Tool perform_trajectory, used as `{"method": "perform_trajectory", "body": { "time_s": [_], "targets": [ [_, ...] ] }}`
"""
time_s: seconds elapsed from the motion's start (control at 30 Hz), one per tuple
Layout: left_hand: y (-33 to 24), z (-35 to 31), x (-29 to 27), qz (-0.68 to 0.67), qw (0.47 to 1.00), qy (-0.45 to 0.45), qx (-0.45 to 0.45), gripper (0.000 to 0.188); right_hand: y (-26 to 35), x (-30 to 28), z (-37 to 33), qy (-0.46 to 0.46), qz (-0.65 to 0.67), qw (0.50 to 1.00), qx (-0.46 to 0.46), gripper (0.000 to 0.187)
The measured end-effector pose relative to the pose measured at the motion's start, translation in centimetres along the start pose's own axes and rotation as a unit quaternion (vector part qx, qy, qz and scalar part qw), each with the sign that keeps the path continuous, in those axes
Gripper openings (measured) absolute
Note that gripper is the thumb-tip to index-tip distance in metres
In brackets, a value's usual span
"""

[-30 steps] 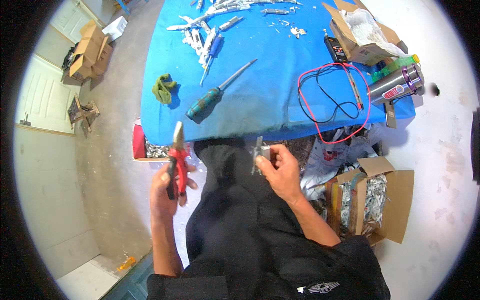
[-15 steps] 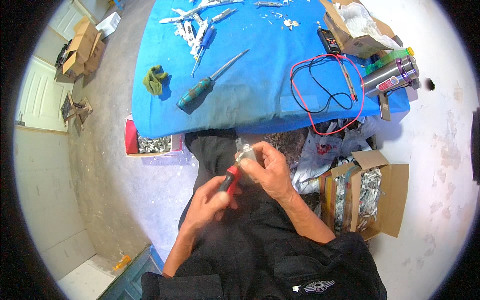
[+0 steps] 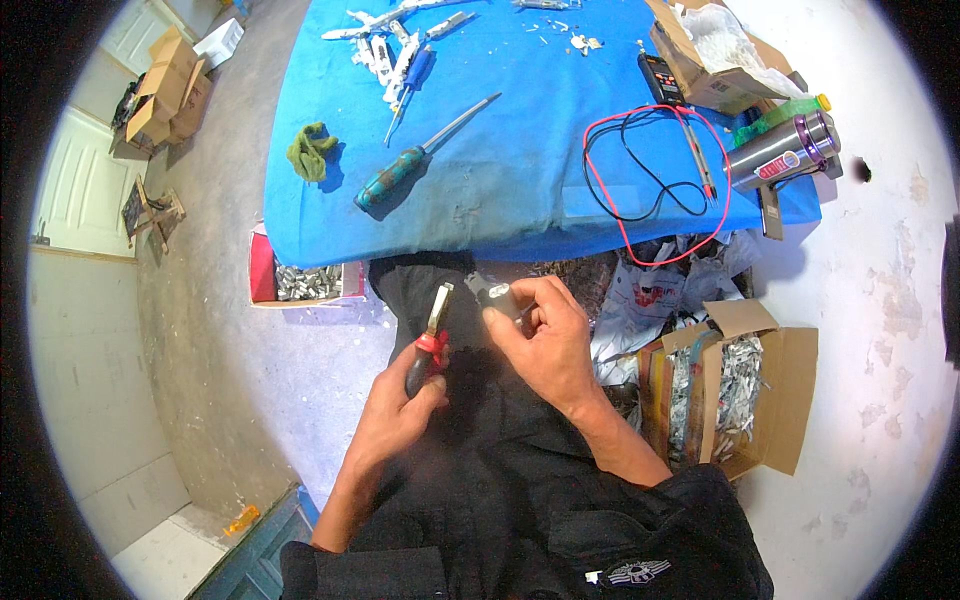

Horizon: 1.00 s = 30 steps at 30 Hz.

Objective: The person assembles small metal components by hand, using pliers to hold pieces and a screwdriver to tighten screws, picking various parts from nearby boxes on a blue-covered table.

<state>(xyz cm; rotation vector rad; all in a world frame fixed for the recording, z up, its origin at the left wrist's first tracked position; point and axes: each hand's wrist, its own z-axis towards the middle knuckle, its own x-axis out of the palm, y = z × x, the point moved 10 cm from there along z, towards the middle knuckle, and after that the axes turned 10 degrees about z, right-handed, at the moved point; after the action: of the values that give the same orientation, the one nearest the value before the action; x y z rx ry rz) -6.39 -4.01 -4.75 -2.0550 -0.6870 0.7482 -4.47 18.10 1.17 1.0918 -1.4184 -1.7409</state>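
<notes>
My left hand (image 3: 400,405) is closed round the red and black handles of a pair of pliers (image 3: 436,325), whose metal jaws point up and away from me. Between the thumb and fingers of my right hand (image 3: 548,335) is a small grey and white flat part (image 3: 498,297); its exact kind I cannot make out. A gap separates the plier jaws from that part. Both hands are over my lap, just short of the table's near edge. On the blue cloth beyond lie a large screwdriver (image 3: 400,175) and a smaller blue-handled screwdriver (image 3: 412,85).
On the blue-covered table (image 3: 500,215) are white parts (image 3: 385,55), a green cloth (image 3: 313,152), a multimeter (image 3: 660,80) with looped leads and a steel flask (image 3: 780,155). A red-sided box (image 3: 262,270) of metal pieces and a carton (image 3: 785,400) of scrap stand below.
The pliers have moved left, away from the small part, and now point more upright. My right hand keeps hold of the part, shifted slightly right.
</notes>
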Motion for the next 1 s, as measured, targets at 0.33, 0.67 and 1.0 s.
{"method": "perform_trajectory", "body": {
  "time_s": [0.33,0.67,1.0],
  "targets": [
    [-4.6,-0.6,-0.8,0.231,0.948,-0.152,0.16,0.057,0.3,0.9,-0.2,-0.008,-0.058,0.998,-0.023,0.029],
    [-4.9,-0.4,-0.6,0.402,0.894,-0.176,0.093,0.054,0.7,1.2,-0.2,0.01,-0.075,0.996,-0.044,0.025],
    [-5.5,-0.1,-1.1,0.472,0.864,-0.147,0.094,0.048,1.1,1.6,-0.1,0.075,-0.116,0.986,-0.09,0.025]
  ]
}}
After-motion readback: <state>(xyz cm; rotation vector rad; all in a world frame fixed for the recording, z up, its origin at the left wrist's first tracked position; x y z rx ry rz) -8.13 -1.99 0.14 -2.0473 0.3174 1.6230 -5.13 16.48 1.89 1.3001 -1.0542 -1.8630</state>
